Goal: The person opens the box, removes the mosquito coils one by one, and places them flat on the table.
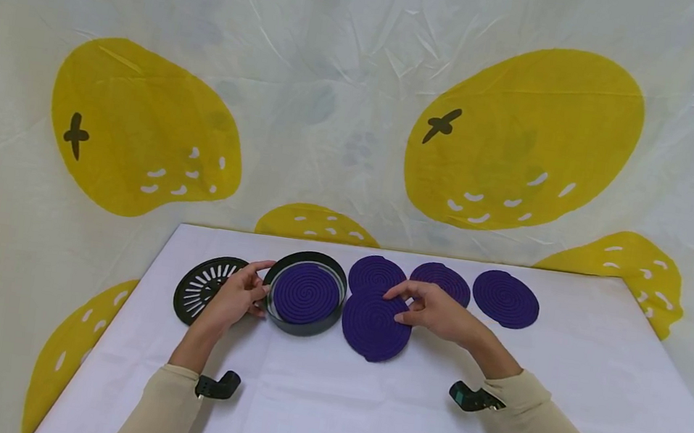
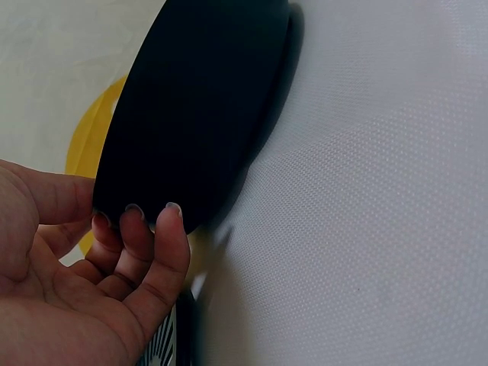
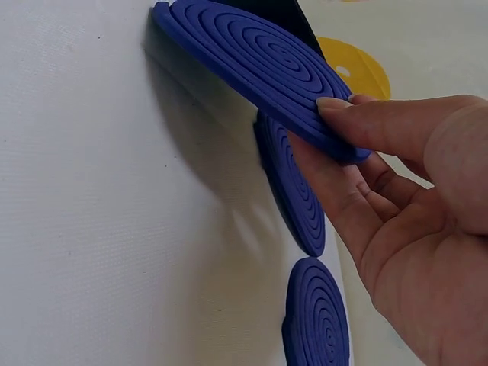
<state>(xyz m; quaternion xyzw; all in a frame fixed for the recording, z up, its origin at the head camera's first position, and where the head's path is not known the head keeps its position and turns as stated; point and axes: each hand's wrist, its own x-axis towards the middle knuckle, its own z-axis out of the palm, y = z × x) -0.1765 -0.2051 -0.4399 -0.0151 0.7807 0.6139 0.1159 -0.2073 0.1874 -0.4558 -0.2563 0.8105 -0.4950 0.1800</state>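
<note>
My left hand grips the left rim of a round black coaster holder. A purple spiral coaster lies inside it. In the left wrist view, thumb and fingers pinch the edge of the holder, whose dark side faces the camera. My right hand pinches another purple spiral coaster by its edge, just right of the holder. The right wrist view shows this coaster tilted and raised off the table, the thumb on its ridged face.
Behind the held coaster lies a purple coaster, with a second coaster and a third coaster to its right. A black slotted disc lies left of the holder, partly behind my left hand. A lemon-print cloth hangs behind the white table.
</note>
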